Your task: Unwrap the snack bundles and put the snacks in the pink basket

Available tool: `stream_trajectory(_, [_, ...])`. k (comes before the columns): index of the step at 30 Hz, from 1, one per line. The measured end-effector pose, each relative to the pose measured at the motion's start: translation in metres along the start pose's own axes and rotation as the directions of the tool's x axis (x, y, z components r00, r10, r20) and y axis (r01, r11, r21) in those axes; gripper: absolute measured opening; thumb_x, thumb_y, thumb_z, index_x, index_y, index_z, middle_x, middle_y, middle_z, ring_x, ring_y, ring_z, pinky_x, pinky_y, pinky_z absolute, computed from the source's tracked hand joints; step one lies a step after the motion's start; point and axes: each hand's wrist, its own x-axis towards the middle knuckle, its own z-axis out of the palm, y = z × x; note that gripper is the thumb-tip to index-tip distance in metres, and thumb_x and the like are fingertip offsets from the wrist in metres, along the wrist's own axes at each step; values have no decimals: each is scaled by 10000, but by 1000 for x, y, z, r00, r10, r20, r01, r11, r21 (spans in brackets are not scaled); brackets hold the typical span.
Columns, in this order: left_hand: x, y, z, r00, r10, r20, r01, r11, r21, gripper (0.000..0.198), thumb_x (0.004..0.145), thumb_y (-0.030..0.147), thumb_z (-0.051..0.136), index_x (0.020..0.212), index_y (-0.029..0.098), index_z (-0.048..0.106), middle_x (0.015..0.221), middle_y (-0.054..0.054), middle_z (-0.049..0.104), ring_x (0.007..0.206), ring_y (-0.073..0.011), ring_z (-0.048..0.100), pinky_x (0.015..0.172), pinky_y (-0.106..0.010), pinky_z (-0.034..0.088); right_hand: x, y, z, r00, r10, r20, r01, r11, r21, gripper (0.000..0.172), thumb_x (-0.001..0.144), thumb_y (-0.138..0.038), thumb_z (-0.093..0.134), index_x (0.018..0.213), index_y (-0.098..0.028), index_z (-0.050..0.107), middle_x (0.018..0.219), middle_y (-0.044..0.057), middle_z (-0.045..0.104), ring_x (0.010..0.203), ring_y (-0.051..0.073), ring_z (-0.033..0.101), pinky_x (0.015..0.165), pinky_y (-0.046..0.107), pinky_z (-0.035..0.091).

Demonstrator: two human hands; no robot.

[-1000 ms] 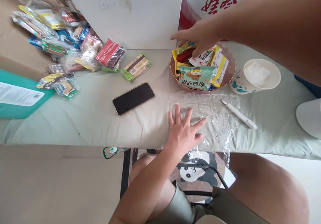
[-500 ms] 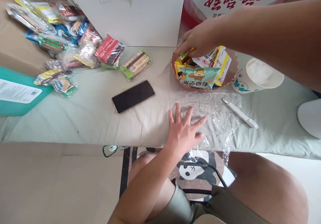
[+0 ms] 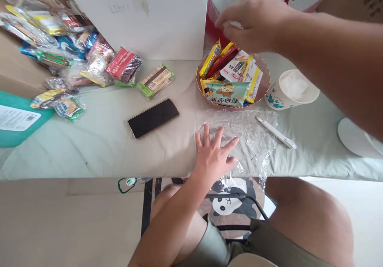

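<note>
My left hand (image 3: 211, 157) lies flat with its fingers spread on a clear plastic wrapper (image 3: 251, 133), which hangs over the table's front edge. My right hand (image 3: 254, 21) is raised above the back of a pinkish, gold-rimmed bowl (image 3: 266, 84), its fingers curled toward the thumb. Something pale shows between those fingers, but its kind is not clear. Inside the bowl are several wrapped snacks, including a green packet with a cartoon animal (image 3: 229, 93), a white packet (image 3: 235, 68) and a yellow-and-white packet (image 3: 253, 81).
A white-handled utility knife (image 3: 277, 132) lies on the wrapper's right side. Beyond it stands a paper cup (image 3: 277, 97) with white stuffing. Left are a phone (image 3: 153, 118), a green-ended snack bar (image 3: 156, 81) and a pile of packets (image 3: 68, 51). A white box (image 3: 167, 23) stands behind.
My right hand has lifted out of the bowl, up and back, uncovering the snacks at its rear. My left hand stays spread on the wrapper. The whole view has shifted slightly.
</note>
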Motion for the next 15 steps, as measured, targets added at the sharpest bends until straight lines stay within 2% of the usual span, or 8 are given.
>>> stream_trajectory(1, [0, 0, 0, 1000, -1, -4, 1, 1000, -3, 575, 956, 426, 665, 1520, 419, 555, 1703, -85, 382, 1604, -562, 167, 1230, -826, 203, -21, 1, -10, 998, -61, 20, 64, 988, -141, 291, 884, -71, 632, 1092, -188, 799, 1038, -73, 793, 1309, 233, 666, 1214, 520, 389])
stream_trajectory(2, [0, -1, 0, 1000, -2, -5, 2, 1000, -10, 580, 955, 437, 665, 1524, 418, 550, 1704, -88, 383, 1602, -566, 166, 1227, -828, 203, -47, 4, -17, 992, -124, -34, 118, 981, -151, 318, 926, -92, 567, 1156, -172, 772, 1153, -16, 781, 1265, 208, 677, 1183, 474, 451])
stream_trajectory(3, [0, -1, 0, 1000, 0, -5, 0, 1000, -18, 590, 954, 450, 665, 1530, 413, 542, 1705, -93, 382, 1600, -571, 167, 1223, -831, 205, -77, 9, -21, 978, -137, -160, 126, 989, -78, 299, 916, -88, 541, 1100, -167, 764, 1119, 18, 779, 1135, 183, 712, 1107, 433, 522])
stream_trajectory(4, [0, -1, -1, 1000, 2, -4, -2, 1000, -25, 602, 952, 461, 666, 1538, 405, 535, 1705, -100, 381, 1597, -575, 175, 1219, -832, 212, -109, 18, -22, 949, -97, -299, 108, 994, 21, 265, 880, -90, 538, 1001, -182, 754, 1005, 30, 775, 1003, 178, 724, 1013, 416, 570])
stream_trajectory(7, [-1, -1, -3, 999, 12, -38, -13, 1000, -27, 622, 941, 461, 686, 1540, 386, 533, 1697, -108, 397, 1592, -547, 231, 1225, -810, 246, -201, 57, -2, 833, 159, -530, -46, 974, 221, 107, 776, -177, 588, 826, -220, 672, 765, 41, 695, 749, 213, 677, 827, 473, 588])
stream_trajectory(9, [-1, -1, -3, 998, 21, -64, -22, 1000, -10, 609, 944, 449, 683, 1532, 378, 542, 1699, -100, 400, 1601, -511, 246, 1240, -786, 252, -245, 84, 18, 822, 293, -488, -206, 953, 224, 208, 773, -265, 642, 979, -237, 661, 996, 92, 708, 968, 292, 702, 902, 549, 571])
stream_trajectory(12, [0, 0, 0, 998, 20, -63, -18, 999, 26, 600, 948, 449, 672, 1528, 365, 546, 1731, -89, 352, 1623, -480, 207, 1261, -771, 228, -274, 113, 41, 858, 320, -402, -290, 947, 135, 673, 713, -389, 773, 1332, -267, 540, 1389, 167, 595, 1274, 368, 622, 993, 598, 552])
stream_trajectory(15, [3, 1, 1, 999, -1, -47, 4, 998, 63, 626, 944, 445, 676, 1546, 368, 525, 1757, -77, 303, 1638, -460, 175, 1271, -763, 207, -269, 128, 49, 877, 337, -343, -305, 941, 143, 820, 729, -414, 800, 1444, -329, 407, 1419, 154, 599, 1091, 308, 703, 857, 524, 605])
